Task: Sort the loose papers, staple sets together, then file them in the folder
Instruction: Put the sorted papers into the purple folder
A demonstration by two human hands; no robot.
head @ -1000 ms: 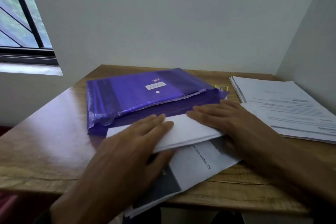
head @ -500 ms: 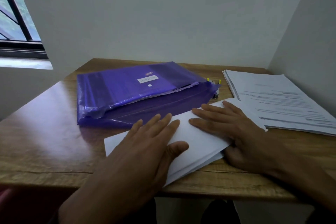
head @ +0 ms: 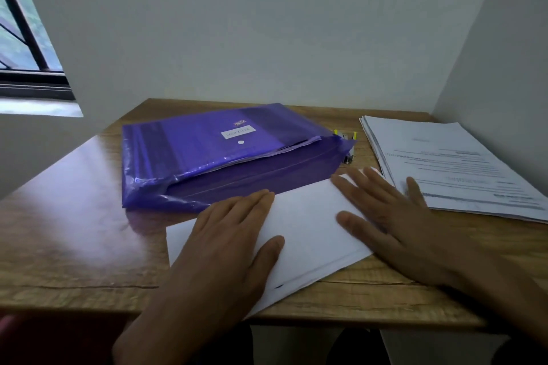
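Purple plastic folder (head: 213, 154), bulging with papers and bearing a small white label (head: 238, 132), lies flat near the middle of a wooden desk (head: 68, 216) set against a pale wall. Just in front of it, at the desk's near edge, rests a small set of white sheets (head: 308, 225), blank side up and turned at a slant, its near corner overhanging the edge. The left hand (head: 225, 249) lies palm down on the left part of this set, fingers straight and close together, thumb spread to the right; it grips nothing. The right hand (head: 394, 216) lies palm down on the set's right end, fingers spread wide and flat, likewise gripping nothing. A thicker stack of printed pages (head: 444, 163) sits at the right of the desk, near the side wall. Between folder and stack a small object with yellow tips (head: 347, 142) shows partly; its identity cannot be told. A window (head: 23, 47) occupies the upper left.
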